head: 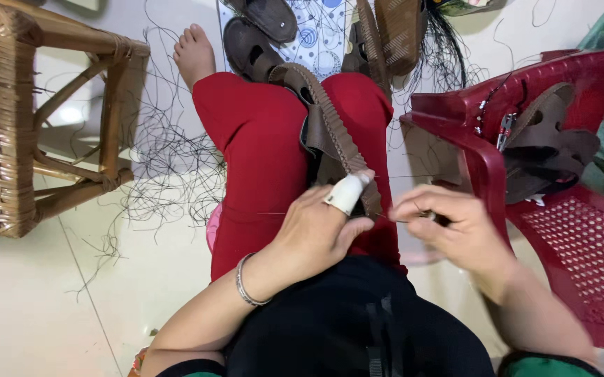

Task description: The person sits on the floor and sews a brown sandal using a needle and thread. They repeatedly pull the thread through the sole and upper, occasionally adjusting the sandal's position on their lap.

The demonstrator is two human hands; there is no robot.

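A wicker stool [2, 119] stands at nine o'clock, a red plastic chair [567, 209] holding brown cut pieces at three. Centre, on the red-trousered lap, lies the brown ribbed strap [333, 129]. The left hand [316, 230], one finger taped, clenches it; the right hand [455, 227] pinches what looks like a needle on thread. Stitching seems under way; pulling the thread taut looks next.

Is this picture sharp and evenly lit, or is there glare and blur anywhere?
Head view: soft, even light; a bright glare patch on the floor under the wicker stool; the right hand looks slightly blurred, the left hand and brown strap fairly sharp; edges bend like a wide lens.
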